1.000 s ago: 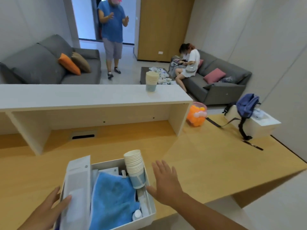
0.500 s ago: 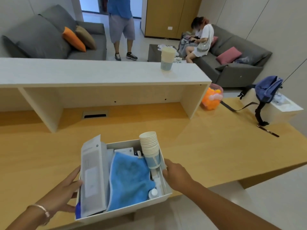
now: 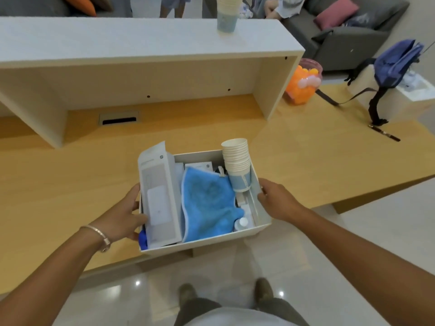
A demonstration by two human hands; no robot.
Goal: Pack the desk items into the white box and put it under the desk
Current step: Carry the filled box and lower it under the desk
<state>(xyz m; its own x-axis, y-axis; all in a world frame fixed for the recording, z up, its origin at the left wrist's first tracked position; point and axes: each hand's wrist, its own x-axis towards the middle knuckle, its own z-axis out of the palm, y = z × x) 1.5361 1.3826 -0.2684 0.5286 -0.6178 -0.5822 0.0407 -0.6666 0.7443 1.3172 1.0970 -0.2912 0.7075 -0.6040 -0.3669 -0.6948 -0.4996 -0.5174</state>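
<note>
The white box (image 3: 202, 243) hangs partly past the front edge of the wooden desk (image 3: 306, 161). Inside it are a blue cloth (image 3: 207, 203), a tall grey-white carton (image 3: 160, 198), a leaning stack of paper cups (image 3: 236, 161) and a small white bottle (image 3: 242, 223). My left hand (image 3: 122, 217) grips the box's left wall, thumb against the carton. On the right wall, my right hand (image 3: 275, 198) holds on with its fingers over the rim.
A white shelf unit (image 3: 141, 41) stands on the desk, with another cup stack (image 3: 227, 15) on top. At the right are an orange bag (image 3: 302, 85), a blue backpack (image 3: 397, 62) on a white box, and a pen (image 3: 386, 135). My feet stand on shiny tiles below.
Both hands went from reaching beside the box to gripping its side walls. The box has come toward me, over the desk's front edge, and my view has tilted down.
</note>
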